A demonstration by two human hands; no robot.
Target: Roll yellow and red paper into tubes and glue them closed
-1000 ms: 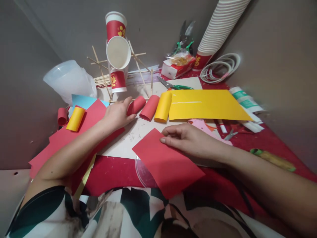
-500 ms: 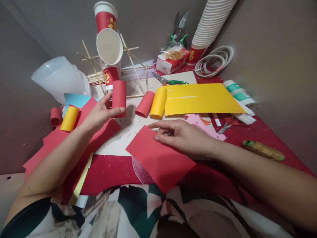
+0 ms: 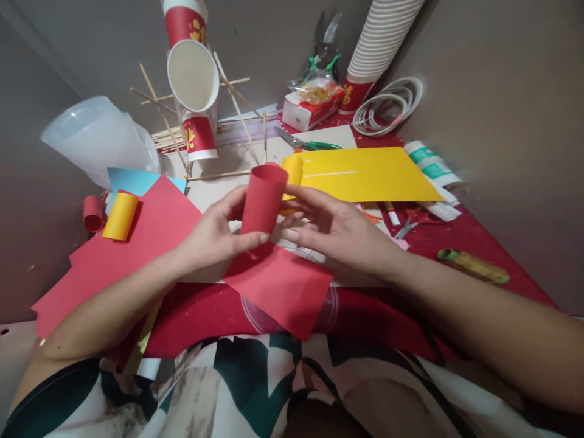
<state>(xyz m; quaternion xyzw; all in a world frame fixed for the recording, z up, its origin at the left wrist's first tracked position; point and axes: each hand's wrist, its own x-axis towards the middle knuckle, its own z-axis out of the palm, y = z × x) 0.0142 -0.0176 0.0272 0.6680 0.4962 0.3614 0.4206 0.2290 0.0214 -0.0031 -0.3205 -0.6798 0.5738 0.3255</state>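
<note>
My left hand (image 3: 214, 234) holds a red paper tube (image 3: 263, 204) nearly upright, thumb across its lower front and fingers behind it. Close by its right side is my right hand (image 3: 335, 228), fingers apart and holding nothing; whether a fingertip touches the tube I cannot tell. Below both hands a red paper sheet (image 3: 287, 292) lies at an angle across the table's front edge. Behind the held tube stand a yellow paper tube (image 3: 292, 169) and another red one, both mostly hidden.
Right of centre lies a yellow sheet (image 3: 369, 176), with green-handled scissors (image 3: 314, 145) behind it. Paper cups (image 3: 194, 76) and a stick frame (image 3: 239, 106) stand at the back. Red sheets (image 3: 137, 237) and a yellow tube (image 3: 121, 216) lie left; a cup stack (image 3: 385, 42) leans back right.
My left hand has brought the red tube right and nearer. My right hand has let go of the red sheet, which now lies lower, and has risen beside the tube.
</note>
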